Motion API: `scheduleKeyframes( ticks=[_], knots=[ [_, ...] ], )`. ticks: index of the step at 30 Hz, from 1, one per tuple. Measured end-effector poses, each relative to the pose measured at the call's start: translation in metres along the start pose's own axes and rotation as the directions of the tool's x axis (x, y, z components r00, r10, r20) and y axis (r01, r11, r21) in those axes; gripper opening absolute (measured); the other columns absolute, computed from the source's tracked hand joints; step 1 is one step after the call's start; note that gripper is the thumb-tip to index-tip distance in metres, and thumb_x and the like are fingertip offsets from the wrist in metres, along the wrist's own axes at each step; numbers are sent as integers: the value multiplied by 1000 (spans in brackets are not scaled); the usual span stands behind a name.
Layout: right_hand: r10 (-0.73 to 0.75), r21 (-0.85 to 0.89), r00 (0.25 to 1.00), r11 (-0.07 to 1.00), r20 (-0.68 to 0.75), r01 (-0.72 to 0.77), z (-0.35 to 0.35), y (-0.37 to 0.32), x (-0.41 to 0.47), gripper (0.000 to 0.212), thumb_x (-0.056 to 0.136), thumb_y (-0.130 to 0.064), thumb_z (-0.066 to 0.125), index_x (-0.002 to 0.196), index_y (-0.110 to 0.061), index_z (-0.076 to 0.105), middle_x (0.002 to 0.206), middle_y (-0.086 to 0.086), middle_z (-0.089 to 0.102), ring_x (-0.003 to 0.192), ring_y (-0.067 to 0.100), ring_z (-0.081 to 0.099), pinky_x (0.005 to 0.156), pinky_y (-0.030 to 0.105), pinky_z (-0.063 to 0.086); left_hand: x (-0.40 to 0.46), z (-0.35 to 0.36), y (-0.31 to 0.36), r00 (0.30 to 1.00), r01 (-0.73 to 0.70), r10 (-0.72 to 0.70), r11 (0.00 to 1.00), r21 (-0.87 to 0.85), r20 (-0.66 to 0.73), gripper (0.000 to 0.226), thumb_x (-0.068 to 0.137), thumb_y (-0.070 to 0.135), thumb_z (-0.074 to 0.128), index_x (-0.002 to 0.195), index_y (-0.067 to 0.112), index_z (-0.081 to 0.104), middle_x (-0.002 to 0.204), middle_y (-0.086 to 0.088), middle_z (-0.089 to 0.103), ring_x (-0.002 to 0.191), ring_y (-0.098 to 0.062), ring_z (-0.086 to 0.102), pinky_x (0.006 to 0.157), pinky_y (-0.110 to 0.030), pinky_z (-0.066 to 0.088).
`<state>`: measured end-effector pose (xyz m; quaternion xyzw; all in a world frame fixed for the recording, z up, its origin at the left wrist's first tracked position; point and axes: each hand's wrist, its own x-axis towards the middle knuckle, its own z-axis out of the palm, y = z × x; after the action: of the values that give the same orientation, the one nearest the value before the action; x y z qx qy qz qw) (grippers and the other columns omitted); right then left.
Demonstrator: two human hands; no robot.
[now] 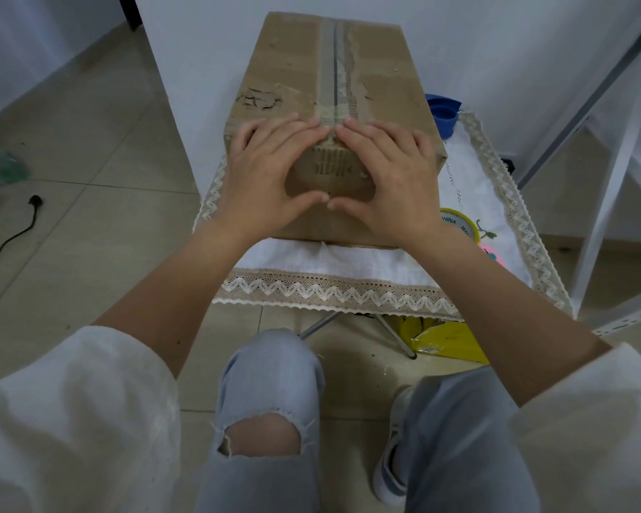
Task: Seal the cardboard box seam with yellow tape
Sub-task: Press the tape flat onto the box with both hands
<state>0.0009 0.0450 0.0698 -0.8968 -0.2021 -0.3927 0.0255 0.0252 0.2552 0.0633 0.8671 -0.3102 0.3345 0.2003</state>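
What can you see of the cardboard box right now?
The cardboard box is brown, worn and scuffed, with a torn patch on top. It lies flat on a white lace-edged cloth, long side running away from the camera. A centre seam with old tape remnants runs down its top; the flaps look closed. The left hand and right hand press flat over the near edge, fingertips meeting at the seam.

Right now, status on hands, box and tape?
Left hand and right hand flat on the near end of the box, fingertips at the seam. Tape roll idle on the cloth, right of the box. Nothing blocking.
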Motion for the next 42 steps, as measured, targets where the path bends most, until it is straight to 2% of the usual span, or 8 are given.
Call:
scheduleKeyframes(
  ticks=[5,9,15,23,30,37,40,42],
  knots=[
    [63,103,990,993,-122,-51,0,-6,2,39,94,-45,54,127,-26,64,131,-11,64,119,16,58,97,31,32,3,2,7,994,48,-54,997,-63,-95,38,97,47,55,129,27,63,136,11,61,132,-13,51,105,-31,23],
    [96,119,982,990,-163,-77,6,-5,5,30,100,-38,52,123,-28,67,126,-13,67,114,16,61,95,29,32,8,5,9,982,109,-127,985,-136,-138,29,99,41,53,120,28,68,128,11,67,126,-13,55,98,-24,21],
    [53,86,988,995,-146,-41,8,-1,4,34,98,-41,54,127,-26,65,130,-11,65,116,18,61,95,30,32,7,5,7,985,99,-117,986,-136,-129,31,97,42,57,122,28,68,129,11,66,126,-13,55,100,-24,20],
    [22,48,998,999,-56,-19,5,1,-1,57,85,-53,65,134,-24,58,137,-8,59,123,19,55,99,34,30,4,1,5,993,85,-94,990,-111,-72,39,93,46,60,127,26,65,135,10,62,130,-14,52,104,-19,15],
    [24,38,998,999,-54,-22,3,-1,0,56,87,-55,63,133,-24,59,136,-9,60,122,19,57,98,32,29,8,3,15,990,134,-136,989,-55,-32,61,76,71,64,119,27,64,130,12,64,126,-16,53,101,-29,20],
    [47,82,998,995,29,-50,-2,-3,0,63,79,-48,70,136,-25,56,140,-8,57,125,20,53,99,32,25,6,1,12,994,108,-109,994,-33,-13,55,79,58,69,124,28,62,134,11,61,128,-19,52,96,-24,16],
    [44,98,995,994,87,-52,-8,-2,0,71,73,-41,74,139,-24,53,143,-8,54,128,20,51,100,31,23,5,-2,12,995,96,-95,995,-30,22,62,75,52,74,128,26,59,138,8,58,131,-21,49,98,-26,15],
    [46,100,995,993,91,-56,-10,-2,1,72,72,-47,72,138,-25,53,143,-9,54,128,19,51,100,30,23,4,-5,11,994,91,-90,996,-15,60,70,69,48,80,130,25,57,140,8,56,134,-21,46,100,-27,16]
  ],
)
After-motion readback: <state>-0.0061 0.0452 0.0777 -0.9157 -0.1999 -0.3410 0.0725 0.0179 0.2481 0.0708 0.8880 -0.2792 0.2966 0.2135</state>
